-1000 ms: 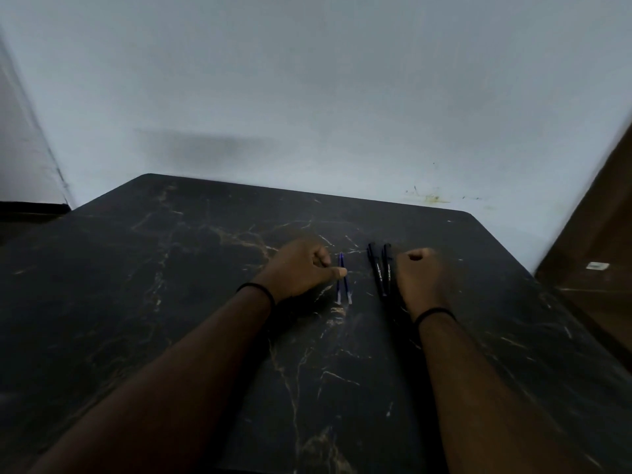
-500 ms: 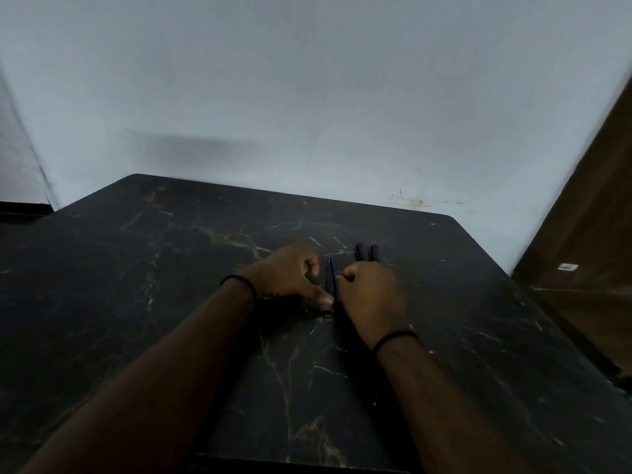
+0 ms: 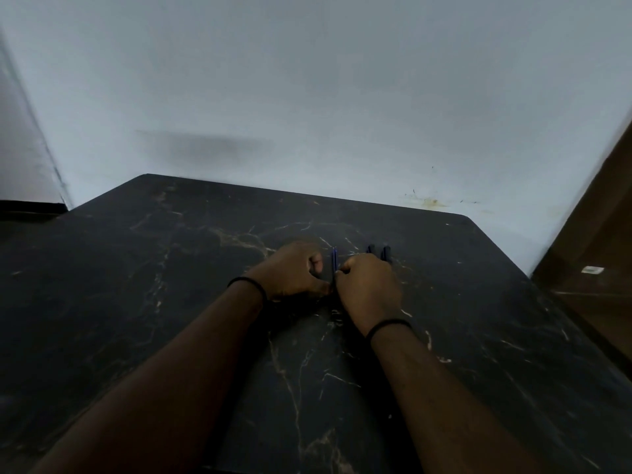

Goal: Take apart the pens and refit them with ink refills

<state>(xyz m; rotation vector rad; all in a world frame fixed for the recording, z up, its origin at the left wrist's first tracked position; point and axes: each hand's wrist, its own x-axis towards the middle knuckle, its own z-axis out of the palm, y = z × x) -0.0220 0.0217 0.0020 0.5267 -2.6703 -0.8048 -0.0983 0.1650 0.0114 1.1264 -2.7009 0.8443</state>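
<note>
- The right hand [image 3: 367, 289] lies knuckles-up on the bench, its fingers curled under and its fingertips drawn together at the blue ink refills [image 3: 334, 263]; whether that grip is truly clamped on a refill I cannot tell, since the hand hides the contact.
- The left hand [image 3: 290, 271] sits just beside it, loosely fisted, thumb stretched toward the near end of the refills; its grip looks closed, but on what, if anything, is hidden.
- The refills lie in the narrow gap between the two hands, thin, pointing away from the person, only their far part showing.
- Two black pens [image 3: 378, 251] lie side by side just beyond and to the right of the right hand, their near ends covered by it.
- Each wrist wears a thin black band [image 3: 248, 283].
- All of this rests on a dark marble-patterned bench [image 3: 171, 302] with pale veins.
- A plain pale wall [image 3: 307, 97] stands behind the bench.
</note>
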